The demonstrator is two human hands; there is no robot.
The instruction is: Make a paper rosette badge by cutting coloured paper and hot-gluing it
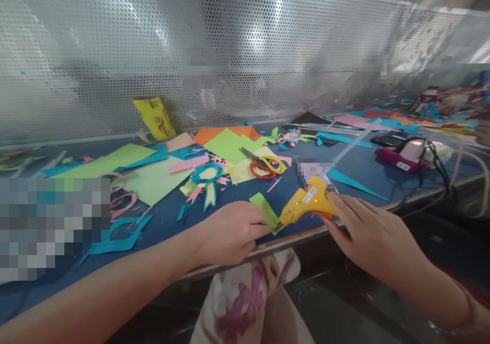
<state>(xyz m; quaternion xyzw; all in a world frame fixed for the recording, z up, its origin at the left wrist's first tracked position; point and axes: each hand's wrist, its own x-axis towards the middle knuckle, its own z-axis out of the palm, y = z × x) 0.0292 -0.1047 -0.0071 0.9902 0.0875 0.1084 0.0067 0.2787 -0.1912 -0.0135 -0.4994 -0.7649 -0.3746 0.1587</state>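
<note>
A yellow glue gun [304, 202] lies level above the near edge of the tabletop [158, 220], its nozzle pointing down and left at a strip of green paper [265, 210]. Whether the tip touches the paper or stops just short is hard to tell. The person's right hand [363, 229] is wrapped around the gun's handle; the left hand [229, 231] has its fingers closed on the strip's near side. A clear stick [354, 142] slants up from behind the gun.

The tabletop is dark blue with a worn, pale edge, scattered with coloured paper — lime, orange, turquoise, pink. Beyond the strip lie red-and-yellow scissors [264, 166], blades partly open, and left of them a turquoise paper rosette [206, 173] with ribbon tails. A yellow packet [155, 119] leans against a tall perforated metal screen [229, 38], which runs along the back and shines with reflected light. To the right sits a purple-based object [401, 157] among dark cables.

The left hand hides part of the strip, and the right covers most of the handle. A phone-like object [316, 169] behind the gun is partly blotted out by pixels — as is a large patch at the left. Shapes at the far right are blurred and cut off.
</note>
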